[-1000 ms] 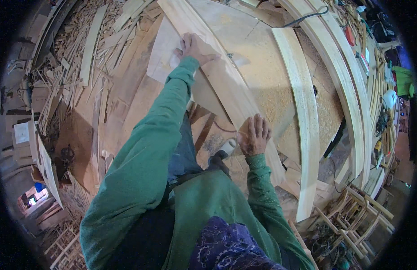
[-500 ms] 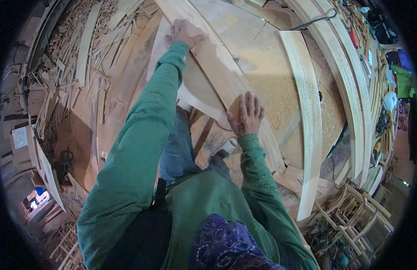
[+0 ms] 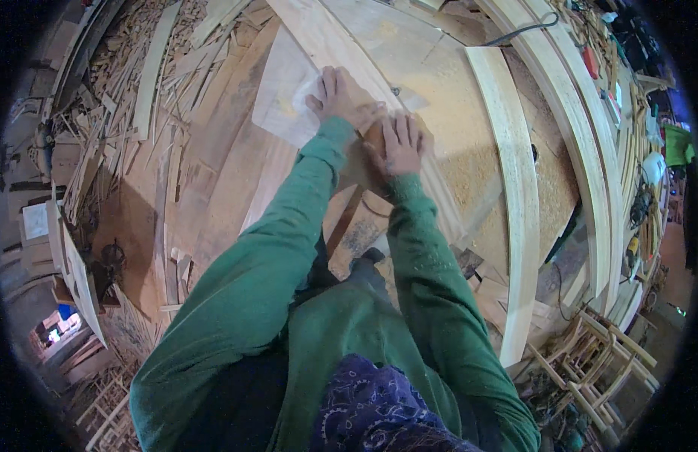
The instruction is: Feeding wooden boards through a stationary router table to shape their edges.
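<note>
A long pale wooden board (image 3: 316,32) lies slantwise across the sawdust-strewn work surface (image 3: 469,143), from the far left toward the near right. My left hand (image 3: 344,99) rests on it with fingers spread, palm down. Just to its right and a little nearer, my right hand (image 3: 401,143) presses on the same board, its fingers stretched out. The two hands almost touch, and they cover the board's middle. Left of the board a whitish patch of the surface (image 3: 277,94) shows.
Another long board (image 3: 517,173) lies to the right, with longer planks (image 3: 582,113) beyond it. A dark cable (image 3: 526,34) crosses near their far end. Wood offcuts (image 3: 115,71) heap up at far left. Small wooden frames (image 3: 594,354) are piled at near right.
My left hand has come nearer and to the right, up beside my right hand. My right hand has slid farther away and slightly left along the board.
</note>
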{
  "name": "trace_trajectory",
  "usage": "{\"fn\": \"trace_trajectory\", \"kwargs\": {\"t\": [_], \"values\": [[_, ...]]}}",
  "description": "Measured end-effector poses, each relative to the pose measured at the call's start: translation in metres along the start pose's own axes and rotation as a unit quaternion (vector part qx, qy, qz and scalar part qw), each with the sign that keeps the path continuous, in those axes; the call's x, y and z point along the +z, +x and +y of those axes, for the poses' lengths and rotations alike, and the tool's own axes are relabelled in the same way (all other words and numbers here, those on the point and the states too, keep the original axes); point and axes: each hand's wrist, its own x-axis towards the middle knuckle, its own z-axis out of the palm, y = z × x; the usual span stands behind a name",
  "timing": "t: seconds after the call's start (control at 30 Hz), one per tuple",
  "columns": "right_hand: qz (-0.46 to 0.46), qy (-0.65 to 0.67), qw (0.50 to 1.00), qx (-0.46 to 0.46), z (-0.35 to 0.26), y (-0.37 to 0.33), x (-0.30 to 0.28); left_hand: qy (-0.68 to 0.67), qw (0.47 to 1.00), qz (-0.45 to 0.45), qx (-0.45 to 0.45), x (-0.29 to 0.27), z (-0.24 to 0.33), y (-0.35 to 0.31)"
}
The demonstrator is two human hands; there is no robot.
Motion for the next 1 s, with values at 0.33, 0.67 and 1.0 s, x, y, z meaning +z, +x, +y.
{"fn": "trace_trajectory", "kwargs": {"t": [0.33, 0.67, 1.0], "values": [[-0.05, 0.063, 0.996, -0.025, 0.06, -0.162, -0.076, 0.027, 0.999, -0.041, 0.002, 0.003, -0.007, 0.012], [-0.043, 0.037, 0.996, -0.074, 0.054, -0.118, -0.05, 0.05, 0.996, -0.071, -0.009, 0.001, -0.02, 0.05], [-0.024, 0.06, 0.994, -0.084, 0.026, -0.053, -0.028, 0.032, 0.995, -0.086, -0.048, -0.028, -0.04, 0.118]]}}
